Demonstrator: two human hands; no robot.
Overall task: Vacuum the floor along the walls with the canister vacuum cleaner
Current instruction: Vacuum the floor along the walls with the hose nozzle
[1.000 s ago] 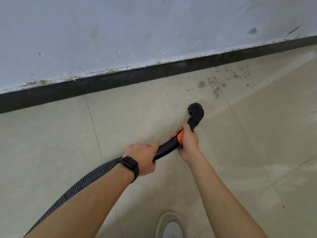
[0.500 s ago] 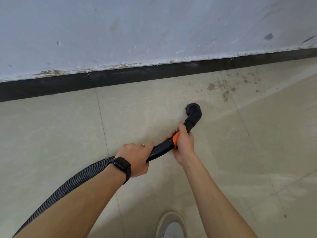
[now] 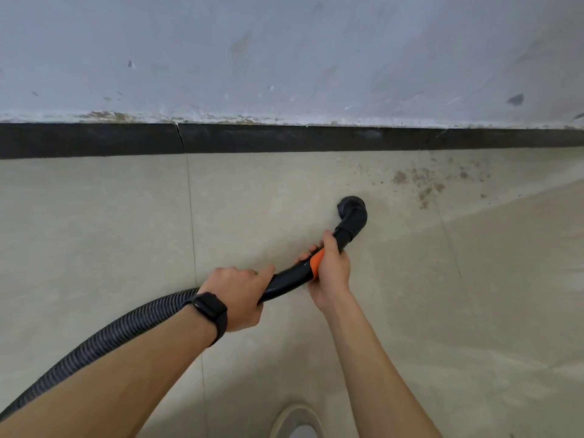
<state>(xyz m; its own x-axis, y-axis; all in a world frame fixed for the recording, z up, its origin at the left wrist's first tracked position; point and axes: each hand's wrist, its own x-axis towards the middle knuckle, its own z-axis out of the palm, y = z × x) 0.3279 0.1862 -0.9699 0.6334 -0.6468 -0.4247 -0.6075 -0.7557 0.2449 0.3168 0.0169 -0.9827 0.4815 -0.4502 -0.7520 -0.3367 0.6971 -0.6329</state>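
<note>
Black ribbed hose [image 3: 104, 336] comes in from the near left, and the left hand [image 3: 240, 295], with a black watch [image 3: 210, 311], has its fingers wrapped tight round the curved black wand [image 3: 287, 279] while the right hand [image 3: 330, 271] squeezes the orange collar [image 3: 317, 263]. Beyond the hands, the round brush nozzle [image 3: 350, 210] sits on the pale floor tile [image 3: 94, 232], so the sweeping step is on. Next it should slide right and up to the brown dirt patch [image 3: 423, 184] by the dark baseboard [image 3: 284, 139]; nothing blocks it, and a shoe [image 3: 297, 422] stays well behind.
</note>
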